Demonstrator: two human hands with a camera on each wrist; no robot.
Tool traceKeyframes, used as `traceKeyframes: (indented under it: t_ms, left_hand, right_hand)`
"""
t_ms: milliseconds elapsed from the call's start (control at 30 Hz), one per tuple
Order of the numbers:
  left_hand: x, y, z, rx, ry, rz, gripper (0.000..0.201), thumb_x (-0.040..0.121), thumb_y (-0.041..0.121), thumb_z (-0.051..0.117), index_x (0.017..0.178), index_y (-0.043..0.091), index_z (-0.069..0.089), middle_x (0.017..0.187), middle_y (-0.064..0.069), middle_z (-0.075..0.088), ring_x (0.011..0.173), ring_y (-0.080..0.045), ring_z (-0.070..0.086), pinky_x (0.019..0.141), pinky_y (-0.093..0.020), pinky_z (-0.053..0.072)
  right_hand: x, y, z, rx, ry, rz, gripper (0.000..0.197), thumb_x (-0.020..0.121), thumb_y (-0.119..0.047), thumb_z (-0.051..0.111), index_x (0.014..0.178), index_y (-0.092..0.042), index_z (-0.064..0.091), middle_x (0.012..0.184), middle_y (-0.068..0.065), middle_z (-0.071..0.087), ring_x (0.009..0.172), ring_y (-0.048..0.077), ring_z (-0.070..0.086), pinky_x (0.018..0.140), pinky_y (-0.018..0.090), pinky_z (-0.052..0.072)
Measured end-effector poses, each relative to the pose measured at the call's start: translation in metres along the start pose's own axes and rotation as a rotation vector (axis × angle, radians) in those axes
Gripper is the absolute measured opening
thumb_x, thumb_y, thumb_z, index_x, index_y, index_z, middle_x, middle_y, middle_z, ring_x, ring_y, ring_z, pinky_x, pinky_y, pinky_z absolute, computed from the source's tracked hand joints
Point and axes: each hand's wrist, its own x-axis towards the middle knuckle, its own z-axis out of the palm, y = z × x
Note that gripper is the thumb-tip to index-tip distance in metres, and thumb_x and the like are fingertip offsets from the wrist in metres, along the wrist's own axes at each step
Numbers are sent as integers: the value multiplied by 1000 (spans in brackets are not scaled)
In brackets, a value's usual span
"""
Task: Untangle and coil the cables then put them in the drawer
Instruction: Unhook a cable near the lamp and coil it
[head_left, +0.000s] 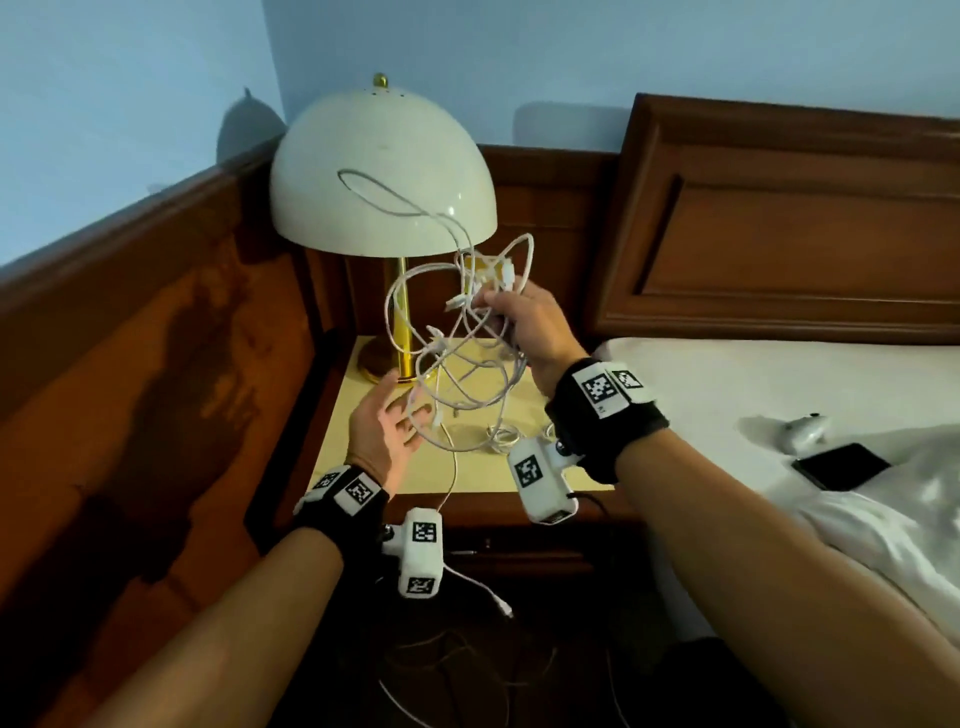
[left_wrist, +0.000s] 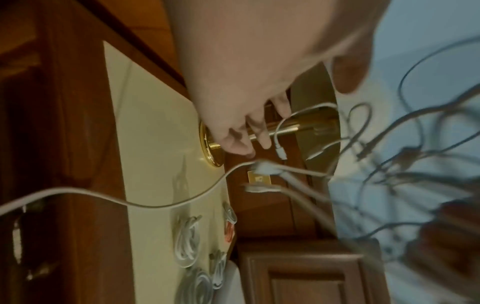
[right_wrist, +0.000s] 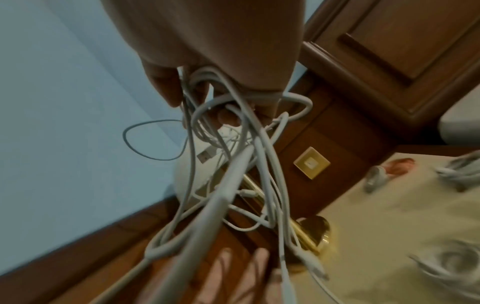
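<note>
A tangle of white cables (head_left: 457, 338) hangs in the air above the nightstand (head_left: 363, 415), with loops reaching up in front of the lamp shade. My right hand (head_left: 524, 322) grips the top of the bundle; in the right wrist view its fingers (right_wrist: 226, 117) curl round several strands of the cables (right_wrist: 233, 174). My left hand (head_left: 389, 421) is open, palm up, below the dangling loops, and its fingertips (left_wrist: 265, 139) hold nothing. One strand (head_left: 452, 478) trails over the nightstand's front edge. Two coiled cables (left_wrist: 188, 242) lie on the nightstand top. The drawer front (head_left: 519, 551) is dim below.
A white dome lamp (head_left: 382, 171) on a brass stem (head_left: 402, 322) stands at the back left of the nightstand. A wooden headboard (head_left: 779, 234) and a white bed (head_left: 753, 384) are to the right, with a black phone (head_left: 841, 465) and a small white object (head_left: 805, 428) on it. More cords lie on the dark floor (head_left: 467, 670).
</note>
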Motion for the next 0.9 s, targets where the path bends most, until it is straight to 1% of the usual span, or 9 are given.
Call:
traceKeyframes:
  t_ms: [133, 200, 333, 433, 533, 633, 700, 800, 900]
  left_hand:
    - [13, 6, -17, -154, 142, -50, 47, 90, 63, 38, 115, 29, 58, 123, -7, 61, 116, -33, 55, 101, -45, 37]
    - [16, 3, -24, -94, 211, -61, 46, 90, 61, 42, 120, 29, 56, 124, -6, 59, 113, -33, 55, 102, -47, 37]
    - [25, -12, -36, 331, 217, -33, 43, 88, 45, 59, 128, 35, 50, 138, 0, 49, 120, -27, 49, 99, -42, 37]
    - [38, -29, -47, 703, 148, -43, 64, 85, 32, 69, 141, 29, 39, 150, -6, 34, 134, -26, 37, 101, -35, 34]
    - [51, -46, -61, 1096, 74, -89, 70, 80, 34, 73, 141, 32, 39, 150, -10, 29, 135, -28, 35, 105, -33, 35]
    - [61, -59, -73, 1419, -40, -118, 59, 76, 42, 74, 129, 43, 50, 151, -3, 24, 138, -26, 29, 112, -32, 29]
    - [70, -67, -80, 1511, -73, -23, 45, 79, 42, 73, 121, 33, 63, 149, -1, 31, 136, -20, 34, 111, -24, 27]
    - [80, -69, -80, 1465, -85, 148, 9, 90, 22, 64, 92, 20, 72, 123, -3, 54, 114, -19, 54, 92, -12, 35]
    - [88, -49, -74, 1229, 23, 77, 25, 100, 19, 45, 82, 24, 62, 82, 4, 62, 70, -12, 61, 48, -7, 39]
  right_hand:
    - [31, 60, 19, -414, -176, 184, 39, 94, -39, 57, 114, -5, 58, 96, 4, 58, 86, 19, 55, 77, 34, 47]
    - [36, 91, 27, -507, -223, 262, 45, 90, -34, 65, 120, -1, 58, 108, 9, 58, 101, 26, 54, 89, 39, 43]
    - [41, 137, 36, -596, -248, 281, 15, 84, -15, 68, 92, -3, 65, 87, 9, 58, 87, 24, 53, 82, 35, 44]
    - [43, 154, 32, -694, -171, 296, 22, 82, -11, 64, 103, -7, 69, 98, 14, 68, 94, 29, 62, 89, 38, 51]
    - [46, 160, 21, -730, -105, 297, 20, 89, -13, 53, 96, -9, 71, 100, 18, 71, 92, 33, 66, 81, 37, 53]
    - [53, 146, 13, -680, -44, 233, 26, 95, -17, 47, 84, -9, 69, 91, 14, 72, 81, 26, 64, 71, 31, 49]
    - [63, 130, 9, -532, 26, 167, 31, 96, -19, 44, 75, -11, 65, 83, 11, 71, 74, 24, 62, 68, 33, 47]
    - [73, 98, 2, -243, 115, 94, 27, 101, -23, 38, 96, -13, 62, 88, 8, 68, 59, 19, 61, 50, 23, 43]
    - [85, 73, -7, -126, 162, -30, 28, 104, -27, 31, 109, -21, 58, 105, 7, 66, 62, 23, 63, 46, 23, 45]
